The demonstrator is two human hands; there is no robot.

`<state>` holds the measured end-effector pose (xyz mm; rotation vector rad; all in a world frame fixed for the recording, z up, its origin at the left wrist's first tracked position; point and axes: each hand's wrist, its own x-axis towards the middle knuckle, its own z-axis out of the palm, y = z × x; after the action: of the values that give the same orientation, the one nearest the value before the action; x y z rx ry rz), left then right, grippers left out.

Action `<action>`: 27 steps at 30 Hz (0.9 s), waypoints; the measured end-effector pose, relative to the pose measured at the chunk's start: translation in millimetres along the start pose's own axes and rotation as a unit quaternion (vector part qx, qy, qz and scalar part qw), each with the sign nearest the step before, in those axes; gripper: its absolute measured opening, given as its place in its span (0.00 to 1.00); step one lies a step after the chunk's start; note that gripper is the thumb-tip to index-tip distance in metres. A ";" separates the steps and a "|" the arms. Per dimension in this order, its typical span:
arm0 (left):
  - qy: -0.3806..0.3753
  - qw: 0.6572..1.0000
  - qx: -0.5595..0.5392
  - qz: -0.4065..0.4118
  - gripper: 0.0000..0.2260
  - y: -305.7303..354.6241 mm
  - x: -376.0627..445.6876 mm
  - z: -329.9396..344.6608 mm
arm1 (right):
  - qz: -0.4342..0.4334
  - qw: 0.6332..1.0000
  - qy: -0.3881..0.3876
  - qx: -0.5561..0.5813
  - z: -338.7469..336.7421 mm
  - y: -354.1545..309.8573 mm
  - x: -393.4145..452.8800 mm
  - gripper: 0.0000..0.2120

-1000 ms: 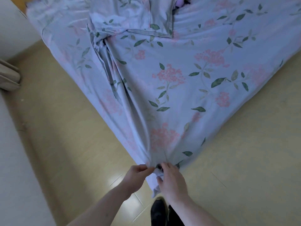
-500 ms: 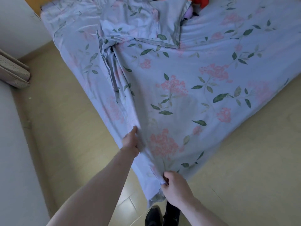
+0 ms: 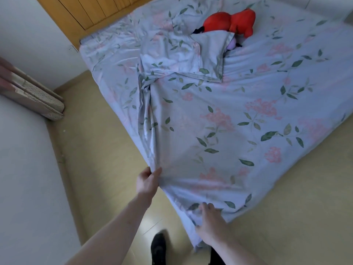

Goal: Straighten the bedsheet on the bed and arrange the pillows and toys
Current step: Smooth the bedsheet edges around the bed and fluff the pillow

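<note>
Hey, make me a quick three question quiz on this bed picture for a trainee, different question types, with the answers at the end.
1. True or false: the left hand pinches the edge of the pale blue floral cotton bedsheet.
2. Multiple choice: where does the red plush toy lie? A) on the floor B) near the head of the bed, partly under a folded flap of sheet C) in the right hand
3. Fill in: a long bunched ridge of fabric runs along the bed's ____ side, as the person sees it.

Key: 1 true; 2 B; 3 left.
</note>
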<state>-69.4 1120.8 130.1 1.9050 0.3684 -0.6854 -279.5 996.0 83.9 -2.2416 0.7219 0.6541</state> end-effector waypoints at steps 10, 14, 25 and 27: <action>-0.196 0.972 -0.060 -0.114 0.12 49.7 -10.7 -32.6 | 0.042 0.968 0.225 0.102 -48.1 -159.1 39.7 0.14; -0.286 0.951 0.099 -0.054 0.09 52.5 12.2 -69.3 | 0.110 0.958 0.245 0.101 -41.7 -176.5 35.0 0.07; -0.296 0.654 0.603 0.349 0.27 104.9 83.9 -111.0 | 0.180 0.942 0.262 0.105 -46.3 -200.8 16.9 0.11; -0.293 0.626 0.609 0.389 0.29 116.5 85.2 -98.7 | 0.171 0.946 0.256 0.106 -47.0 -203.8 17.7 0.10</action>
<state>89.5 1156.8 193.3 2.4773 -1.6948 -0.9568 -122.7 1081.2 194.5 -2.1114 1.3908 0.1235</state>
